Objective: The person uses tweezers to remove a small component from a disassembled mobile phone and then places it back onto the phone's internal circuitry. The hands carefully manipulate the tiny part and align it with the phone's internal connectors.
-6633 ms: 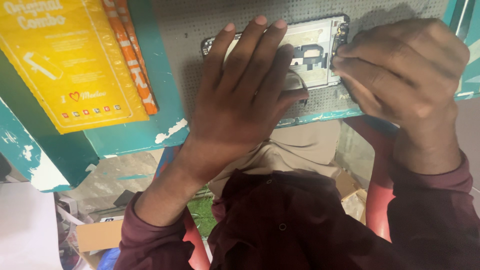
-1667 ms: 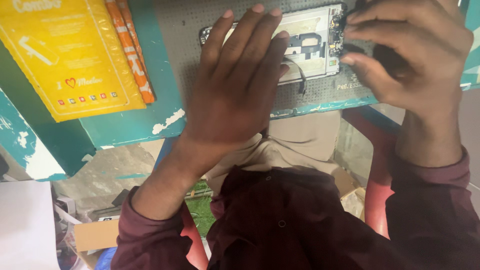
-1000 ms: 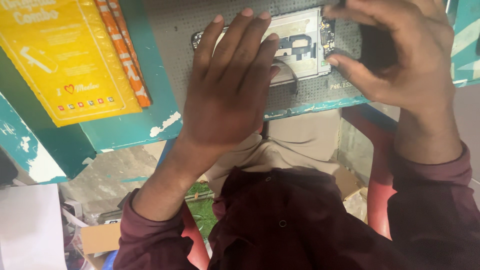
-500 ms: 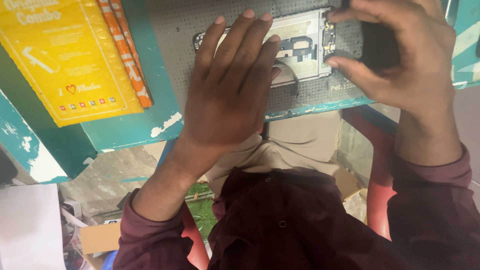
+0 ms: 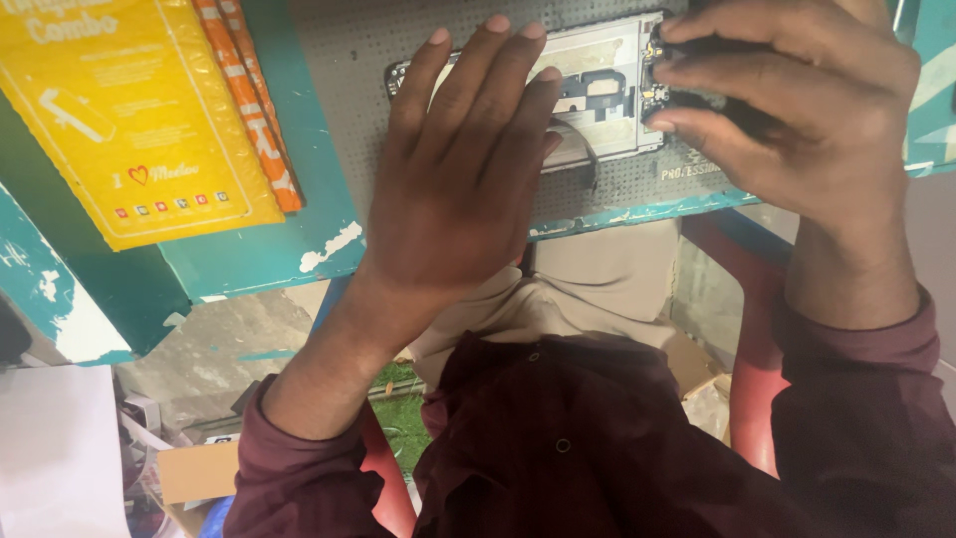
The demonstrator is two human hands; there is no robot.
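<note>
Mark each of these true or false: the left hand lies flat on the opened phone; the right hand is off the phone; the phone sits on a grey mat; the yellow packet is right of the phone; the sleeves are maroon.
1. The left hand lies flat on the opened phone: true.
2. The right hand is off the phone: false, its fingertips pinch at the phone's right end.
3. The phone sits on a grey mat: true.
4. The yellow packet is right of the phone: false, it lies to the left.
5. The sleeves are maroon: true.

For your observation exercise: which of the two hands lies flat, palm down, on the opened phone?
The left hand, fingers spread flat over the opened phone; the right hand instead curls, pinching its end.
</note>
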